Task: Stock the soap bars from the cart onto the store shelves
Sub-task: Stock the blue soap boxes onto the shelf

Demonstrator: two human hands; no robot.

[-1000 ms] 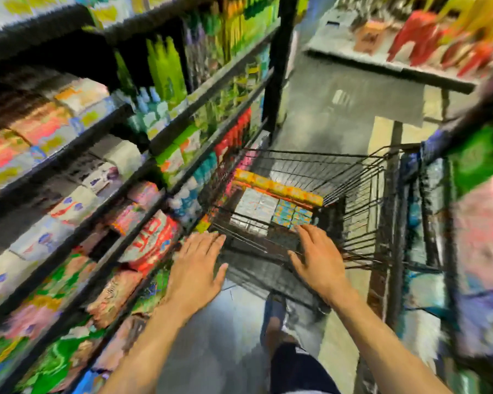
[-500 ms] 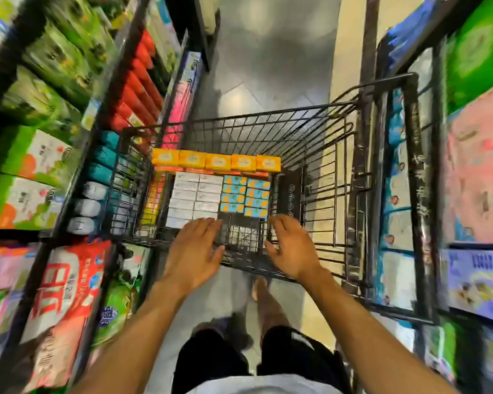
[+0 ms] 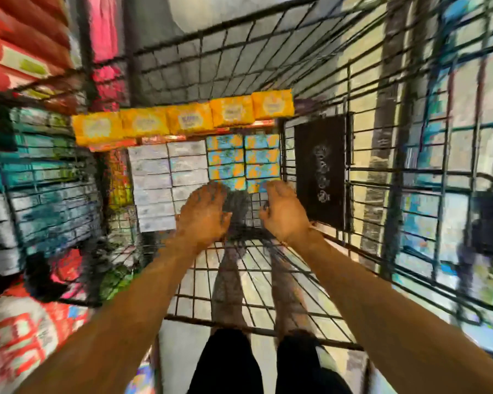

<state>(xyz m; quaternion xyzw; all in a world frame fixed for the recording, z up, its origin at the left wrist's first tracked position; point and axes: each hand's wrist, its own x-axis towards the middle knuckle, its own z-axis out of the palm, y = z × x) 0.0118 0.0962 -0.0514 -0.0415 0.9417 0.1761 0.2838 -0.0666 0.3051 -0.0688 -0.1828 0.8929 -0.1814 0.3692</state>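
**Blue-and-orange soap boxes (image 3: 242, 157) now within reach**

They lie inside the cart (image 3: 239, 52), white boxes (image 3: 165, 180) beside them and yellow bars (image 3: 182, 122) behind. Both hands have left the cart's near rim and dipped into it. The left hand (image 3: 202, 214) has its fingers stretched and holds nothing. The right hand (image 3: 285, 211) bends its fingers at the nearest box, but blur hides any grip. Picking looks about to begin.

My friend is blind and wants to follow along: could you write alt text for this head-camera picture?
A person's left hand and right hand reach into a black wire cart toward blue-and-orange soap packs, with white boxes beside them and a row of yellow bars behind. The picture is blurred.
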